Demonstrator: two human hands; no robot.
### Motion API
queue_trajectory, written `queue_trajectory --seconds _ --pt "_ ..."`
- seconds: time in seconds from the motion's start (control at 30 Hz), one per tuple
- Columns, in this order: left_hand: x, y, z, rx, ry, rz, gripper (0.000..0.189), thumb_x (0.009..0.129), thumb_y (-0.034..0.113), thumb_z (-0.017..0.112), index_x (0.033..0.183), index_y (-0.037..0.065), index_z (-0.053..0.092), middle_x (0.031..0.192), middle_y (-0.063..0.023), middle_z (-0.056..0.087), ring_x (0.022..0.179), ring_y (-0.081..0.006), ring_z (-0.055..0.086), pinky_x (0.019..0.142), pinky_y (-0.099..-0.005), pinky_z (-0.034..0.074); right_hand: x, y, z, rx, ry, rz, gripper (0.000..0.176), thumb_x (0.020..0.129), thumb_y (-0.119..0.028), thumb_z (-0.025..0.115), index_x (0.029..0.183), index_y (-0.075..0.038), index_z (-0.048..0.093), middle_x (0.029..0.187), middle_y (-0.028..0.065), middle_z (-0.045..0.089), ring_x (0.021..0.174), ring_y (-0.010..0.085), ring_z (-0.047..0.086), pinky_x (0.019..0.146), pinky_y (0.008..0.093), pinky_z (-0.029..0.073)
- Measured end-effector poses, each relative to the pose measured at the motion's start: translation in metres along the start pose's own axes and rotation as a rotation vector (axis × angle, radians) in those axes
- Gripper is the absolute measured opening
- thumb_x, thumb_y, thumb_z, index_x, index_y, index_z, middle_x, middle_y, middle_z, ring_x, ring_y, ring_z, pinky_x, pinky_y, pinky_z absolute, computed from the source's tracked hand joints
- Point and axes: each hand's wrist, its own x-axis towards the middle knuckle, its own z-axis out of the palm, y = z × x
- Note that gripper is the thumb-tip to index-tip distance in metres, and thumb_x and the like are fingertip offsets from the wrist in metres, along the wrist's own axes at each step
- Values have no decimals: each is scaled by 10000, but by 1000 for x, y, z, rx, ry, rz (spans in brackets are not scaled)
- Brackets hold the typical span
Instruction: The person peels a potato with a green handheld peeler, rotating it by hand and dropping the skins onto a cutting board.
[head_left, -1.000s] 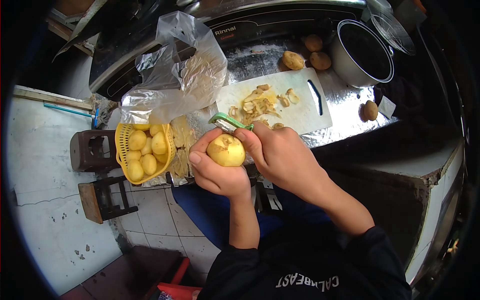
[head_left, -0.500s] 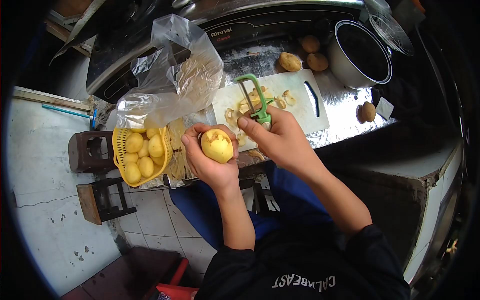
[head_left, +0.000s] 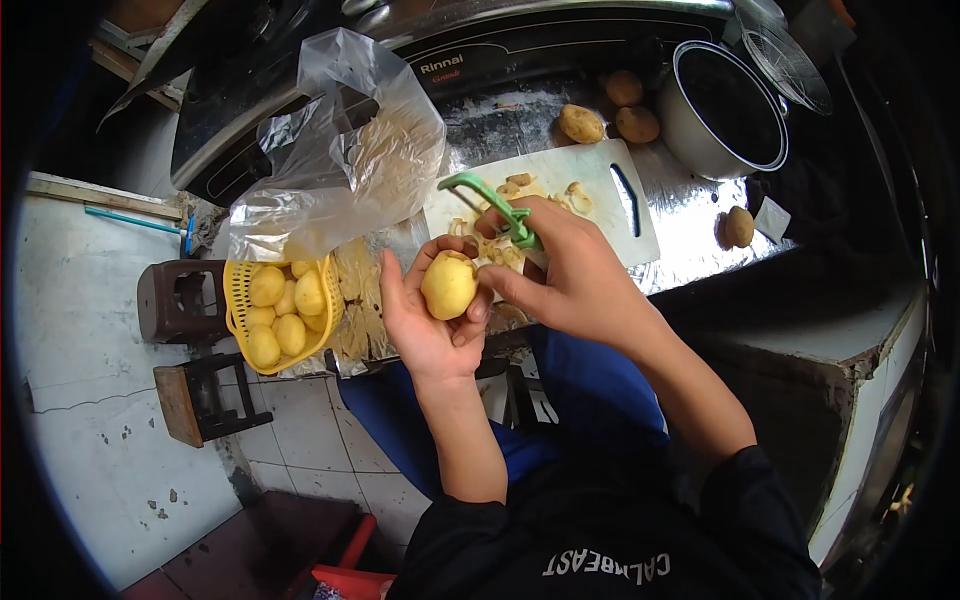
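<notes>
A mostly peeled yellow potato (head_left: 450, 287) rests in my left hand (head_left: 430, 335), the fingers curled round its far side and the thumb held off it. My right hand (head_left: 570, 265) grips a green vegetable peeler (head_left: 500, 205), its blade end pointing up and left, away from the potato. The right thumb reaches to the potato's right side. Beneath both hands, brown and yellow peelings (head_left: 520, 185) lie on a white cutting board (head_left: 600, 185). Part of the peeler's handle is hidden by my right hand.
Left of my hands, a yellow basket (head_left: 237, 300) holds several peeled potatoes. A clear plastic bag (head_left: 390, 140) lies behind it. Unpeeled potatoes (head_left: 581, 124) sit beyond the board, near a pot (head_left: 700, 130). Another potato (head_left: 738, 227) lies right. Stools (head_left: 180, 300) stand on the floor.
The potato has turned in my left hand, whose thumb has lifted off it. My right hand has moved closer, its thumb now at the potato, and the peeler has tilted left.
</notes>
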Motion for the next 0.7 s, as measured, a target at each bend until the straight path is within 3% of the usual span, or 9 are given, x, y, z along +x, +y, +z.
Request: queue_trajectory --seconds 0.07,0.13,0.27,0.33,0.4,0.47,0.53,0.6,0.7 --pt "-1 -5 5 112 71 -12 599 948 601 319 1048 57 547 858 -80 597 456 -113 497 308 -189 294 1 -5 -3 117 -27 -32 363 707 -202 760 845 53 542 829 188 565 750 315 586 645 389 456" --pt "-3 -11 10 51 92 -62 596 952 571 336 1100 27 531 854 -90 614 409 -93 449 286 -195 252 0 -8 -6 25 -257 53 522 670 -261 825 1061 17 619 944 157 641 879 303 636 750 367 492" --pt "-6 -12 11 341 -33 43 585 954 561 344 1170 42 504 783 -63 598 486 -89 513 334 -207 305 1 -14 -15 -37 -380 242 555 665 -307 828 1062 24 627 941 169 644 870 297 646 755 361 496" --pt "-8 -12 13 334 -96 17 557 960 527 349 1183 40 504 798 -72 607 515 -95 524 355 -208 320 -3 -14 -10 36 -294 199 601 659 -323 831 1090 23 595 859 160 640 812 310 650 719 365 499" --pt "-10 -19 24 382 92 231 495 980 452 334 1069 14 547 808 -98 616 491 -101 509 352 -196 327 -3 -19 -6 -2 55 -110 484 744 -297 752 1027 34 541 744 192 587 739 355 620 670 414 486" --pt "-14 -13 25 318 159 230 461 971 391 356 971 -11 580 800 -125 627 501 -118 528 355 -194 336 -6 -23 -12 -48 49 -45 416 809 -289 693 1026 22 524 702 177 581 688 359 617 631 423 489" --pt "-16 -5 10 279 -24 211 459 963 377 354 933 -20 582 773 -133 623 515 -134 552 375 -195 378 -14 -30 -17 -88 31 17 353 873 -281 634 1025 10 508 661 161 575 637 362 614 593 431 491" --pt "-16 -7 12 184 -13 213 453 955 361 352 912 -26 583 747 -137 619 528 -149 568 386 -192 397 -29 -39 -17 -235 -213 88 256 950 -266 527 913 -14 502 612 141 562 538 350 599 487 430 474" --pt "-15 -11 18 268 177 278 456 946 354 338 890 -25 584 742 -134 615 541 -159 567 454 -212 438 -40 -41 -1 -369 -225 11 298 957 -321 513 854 -43 487 586 120 576 460 320 586 403 400 454"
